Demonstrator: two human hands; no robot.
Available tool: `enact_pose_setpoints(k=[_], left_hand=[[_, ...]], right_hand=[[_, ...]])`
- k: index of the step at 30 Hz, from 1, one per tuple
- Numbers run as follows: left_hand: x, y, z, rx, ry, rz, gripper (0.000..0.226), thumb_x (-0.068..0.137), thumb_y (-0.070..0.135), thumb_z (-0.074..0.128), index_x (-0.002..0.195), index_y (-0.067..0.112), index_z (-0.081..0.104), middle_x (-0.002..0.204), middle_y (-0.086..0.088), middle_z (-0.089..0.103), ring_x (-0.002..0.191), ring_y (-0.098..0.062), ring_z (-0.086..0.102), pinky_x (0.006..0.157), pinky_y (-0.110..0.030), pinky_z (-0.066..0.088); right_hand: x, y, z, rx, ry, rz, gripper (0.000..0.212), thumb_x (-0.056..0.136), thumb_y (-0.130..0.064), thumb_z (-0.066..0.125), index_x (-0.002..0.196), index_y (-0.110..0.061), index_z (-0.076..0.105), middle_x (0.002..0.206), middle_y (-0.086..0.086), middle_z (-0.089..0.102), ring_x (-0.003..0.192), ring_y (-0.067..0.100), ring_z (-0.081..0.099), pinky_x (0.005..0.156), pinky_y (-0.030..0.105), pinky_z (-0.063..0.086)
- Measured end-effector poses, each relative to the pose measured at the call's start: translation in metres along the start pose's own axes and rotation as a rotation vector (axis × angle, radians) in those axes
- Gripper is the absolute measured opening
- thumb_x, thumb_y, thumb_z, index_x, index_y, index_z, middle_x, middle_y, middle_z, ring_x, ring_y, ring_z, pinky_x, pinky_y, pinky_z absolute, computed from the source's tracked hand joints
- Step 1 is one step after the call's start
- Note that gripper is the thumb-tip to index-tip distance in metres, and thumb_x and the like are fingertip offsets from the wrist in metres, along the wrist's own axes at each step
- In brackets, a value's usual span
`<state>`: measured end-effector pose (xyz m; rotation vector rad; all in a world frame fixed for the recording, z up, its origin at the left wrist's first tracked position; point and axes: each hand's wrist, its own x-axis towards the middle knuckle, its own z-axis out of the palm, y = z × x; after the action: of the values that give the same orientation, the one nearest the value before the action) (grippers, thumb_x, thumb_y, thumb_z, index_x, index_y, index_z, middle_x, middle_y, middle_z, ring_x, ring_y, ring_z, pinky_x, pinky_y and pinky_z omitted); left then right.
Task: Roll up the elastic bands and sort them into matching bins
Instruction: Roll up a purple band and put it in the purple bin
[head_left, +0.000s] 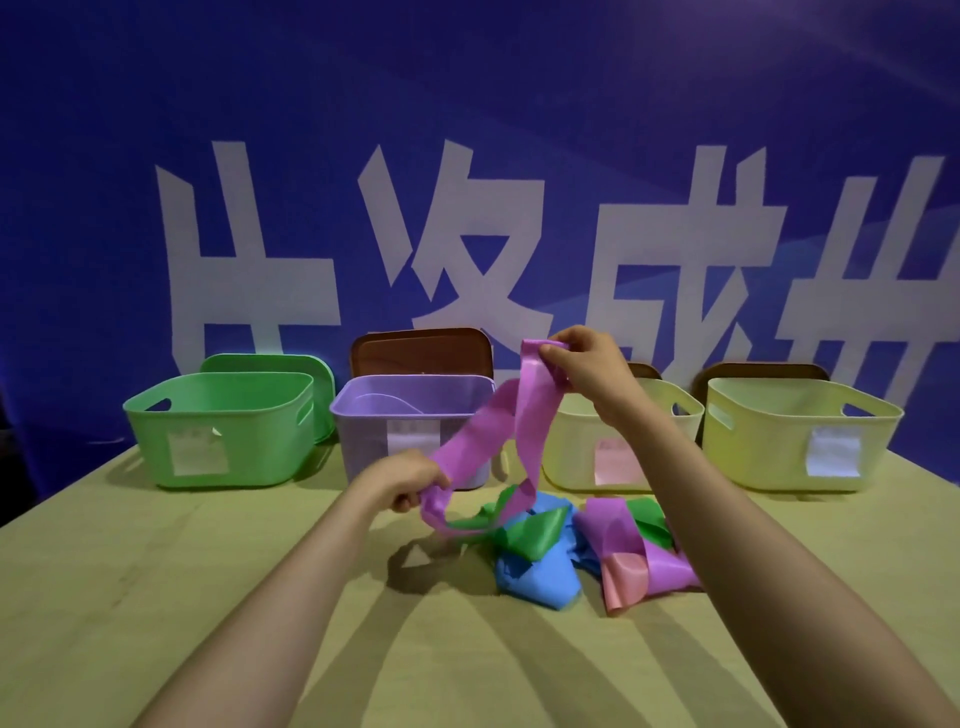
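Note:
A long purple elastic band (498, 415) hangs in the air between my hands. My right hand (587, 364) pinches its upper end, raised in front of the bins. My left hand (410, 483) grips the band lower down, close to the table, and a loop sags from it onto the pile. The pile (571, 545) on the table holds blue, green, purple and pink bands tangled together. Behind stand a green bin (223, 431), a purple bin (410, 410) and two pale yellow bins (623, 457) (800, 431), each with a paper label.
A green lid (270, 364) and brown lids (421, 351) lean against the blue banner wall behind the bins. The wooden table (156, 597) stretches toward me, its left edge at the far left of the frame.

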<state>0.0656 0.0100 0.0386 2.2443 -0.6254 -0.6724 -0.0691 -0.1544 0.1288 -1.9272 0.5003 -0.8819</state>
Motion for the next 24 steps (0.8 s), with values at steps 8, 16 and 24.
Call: enact_pose_setpoints(k=[8, 16, 24], left_hand=[[-0.009, 0.016, -0.020, 0.269, -0.145, 0.146, 0.061, 0.069, 0.064, 0.070, 0.100, 0.011, 0.065, 0.070, -0.001, 0.051, 0.054, -0.013, 0.045, 0.050, -0.024, 0.034], [-0.057, 0.074, -0.032, -0.622, -0.290, 0.758, 0.058, 0.074, 0.022, 0.076, 0.126, 0.022, 0.051, 0.117, -0.002, 0.065, 0.108, -0.018, 0.063, 0.089, -0.035, 0.053], [-0.071, 0.098, -0.016, -0.543, -0.006, 0.785, 0.010, 0.088, 0.016, 0.063, 0.098, 0.019, 0.065, 0.091, 0.000, 0.074, 0.082, -0.016, 0.071, 0.074, -0.026, 0.058]], right_hand=[[-0.007, 0.003, -0.002, 0.201, -0.139, -0.046, 0.009, 0.088, -0.020, 0.066, 0.092, -0.012, 0.064, 0.088, 0.007, 0.062, 0.089, 0.019, 0.059, 0.082, 0.031, 0.050], [-0.008, -0.036, -0.008, 0.379, -0.280, -0.196, 0.004, 0.085, -0.014, 0.068, 0.089, -0.013, 0.067, 0.084, 0.002, 0.068, 0.083, 0.016, 0.067, 0.072, 0.027, 0.055], [-0.002, -0.079, -0.018, 0.373, -0.197, -0.339, 0.006, 0.087, -0.013, 0.065, 0.093, -0.011, 0.066, 0.083, 0.002, 0.068, 0.079, 0.011, 0.066, 0.072, 0.025, 0.056]])
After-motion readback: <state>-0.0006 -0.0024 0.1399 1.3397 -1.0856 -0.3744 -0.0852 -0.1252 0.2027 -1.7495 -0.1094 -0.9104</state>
